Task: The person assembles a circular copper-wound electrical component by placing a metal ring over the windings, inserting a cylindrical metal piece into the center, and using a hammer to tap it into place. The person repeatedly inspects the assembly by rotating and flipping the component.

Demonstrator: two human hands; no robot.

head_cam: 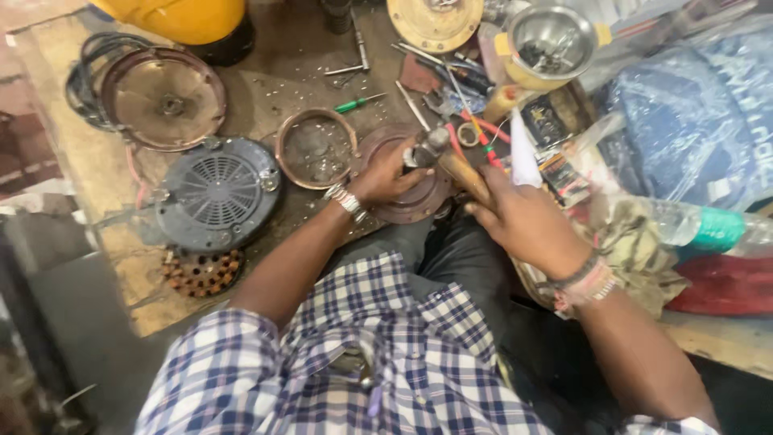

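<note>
The left hand (385, 173) is clenched around a small grey metal part (427, 150), pressing it down onto a round, rust-brown metal disc (407, 205) that lies at the near edge of the counter (266, 84), just above the person's lap. The right hand (523, 221) grasps the wooden handle of a hammer-like tool (467, 179), whose head end meets the grey part between the two hands. A metal watch band sits on the left wrist; red and dark bands circle the right one.

Just left of the disc lies a shallow brown metal ring-shaped pan (316, 148) holding small bits. Further left rests a dark grey round motor cover with vent slots (217, 193), and below it a copper-wound stator (201, 270). Behind these is a wide brown round plate (165, 98) lying over black cables. A green-handled screwdriver (360, 102) lies behind the pan. To the right, beyond the hands, stand a steel bowl on a yellow base (551, 44), red-handled tools (483, 129), a clear plastic bottle with a green label (708, 227) and blue plastic sheeting (692, 113).
</note>
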